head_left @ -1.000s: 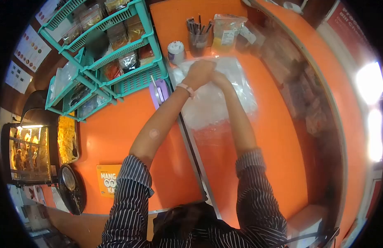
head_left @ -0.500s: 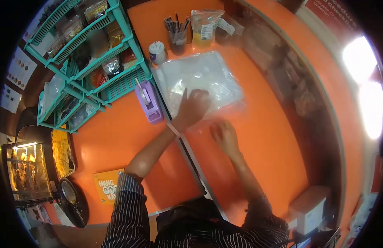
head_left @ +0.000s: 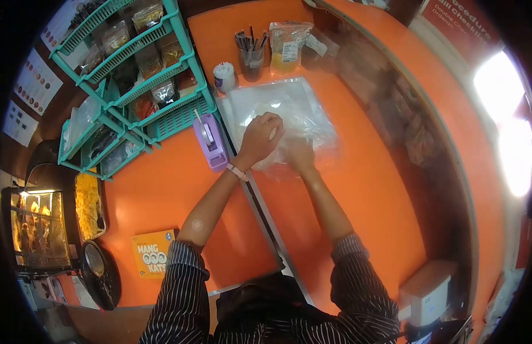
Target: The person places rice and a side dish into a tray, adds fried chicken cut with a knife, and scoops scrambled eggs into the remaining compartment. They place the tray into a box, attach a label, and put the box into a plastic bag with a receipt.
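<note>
A stack of clear plastic bags (head_left: 314, 106) lies flat on the orange counter in front of me, shiny with wrinkled edges. Over its near left part is my left hand (head_left: 262, 137), fingers curled in; whether clear film is between them is hidden. My right hand (head_left: 299, 155) is beside it, over the stack's near edge and smeared by motion, so its fingers cannot be made out. Left of the stack stands a purple tape dispenser (head_left: 211, 140) with a roll in it.
Behind the stack are a white tub (head_left: 224, 77), a cup of dark sticks (head_left: 252, 60) and a labelled pouch (head_left: 286, 49). Teal baskets (head_left: 157, 94) with packets rise at the left. A yellow box (head_left: 152, 255) lies near my left sleeve; a dispenser-like box (head_left: 429, 295) is at lower right.
My right hand has moved forward from the bare counter onto the stack's near edge, beside my left hand. My left hand has shifted slightly and its fingers are more curled.
</note>
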A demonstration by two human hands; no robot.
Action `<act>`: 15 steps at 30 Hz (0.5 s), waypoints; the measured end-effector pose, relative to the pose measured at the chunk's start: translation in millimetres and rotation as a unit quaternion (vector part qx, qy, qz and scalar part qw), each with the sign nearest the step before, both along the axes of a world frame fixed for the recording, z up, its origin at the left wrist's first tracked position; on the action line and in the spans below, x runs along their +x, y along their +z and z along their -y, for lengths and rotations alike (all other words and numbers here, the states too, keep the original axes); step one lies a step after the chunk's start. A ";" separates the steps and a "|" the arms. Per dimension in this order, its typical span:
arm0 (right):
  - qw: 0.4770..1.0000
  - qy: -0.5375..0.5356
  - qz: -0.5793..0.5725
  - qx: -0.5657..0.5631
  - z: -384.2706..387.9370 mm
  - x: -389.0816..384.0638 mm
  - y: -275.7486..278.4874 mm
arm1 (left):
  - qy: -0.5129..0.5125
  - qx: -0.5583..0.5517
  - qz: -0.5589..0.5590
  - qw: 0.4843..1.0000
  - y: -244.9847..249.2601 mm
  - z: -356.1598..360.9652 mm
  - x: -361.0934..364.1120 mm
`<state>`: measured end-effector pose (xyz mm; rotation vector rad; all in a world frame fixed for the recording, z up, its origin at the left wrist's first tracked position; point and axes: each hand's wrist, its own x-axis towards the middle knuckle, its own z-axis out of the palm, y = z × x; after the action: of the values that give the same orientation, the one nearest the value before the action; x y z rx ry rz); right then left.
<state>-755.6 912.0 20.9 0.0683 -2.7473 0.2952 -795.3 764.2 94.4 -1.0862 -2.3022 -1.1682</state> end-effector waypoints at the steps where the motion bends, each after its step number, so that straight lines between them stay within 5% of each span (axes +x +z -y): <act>1: 0.989 0.003 0.140 -0.046 -2.4 -9.0 0.5 | 0.003 0.002 0.000 1.000 -0.7 -0.3 -3.7; 2: 0.989 0.005 0.143 -0.045 -2.7 -10.5 -2.6 | 0.012 0.016 0.002 1.000 -2.5 -0.3 -5.5; 4: 0.998 0.028 -0.045 -0.019 -5.3 -12.3 -14.6 | 0.019 0.030 0.002 0.999 -4.5 1.7 -4.3; 9: 0.998 0.031 -0.048 0.004 -17.6 -3.0 4.6 | 0.010 -0.118 0.069 0.991 -11.5 4.1 14.0; 13: 0.996 0.081 0.028 -0.007 -39.5 52.7 53.3 | 0.104 -0.263 0.026 0.959 -71.4 -8.2 20.7; 15: 0.992 0.107 0.009 -0.068 -53.0 108.7 62.3 | 0.113 -0.240 0.002 0.964 -82.0 -11.4 13.7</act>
<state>-646.8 965.1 83.2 0.3264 -2.7325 0.5438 -781.6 775.6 12.4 -0.9263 -2.7024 -0.5380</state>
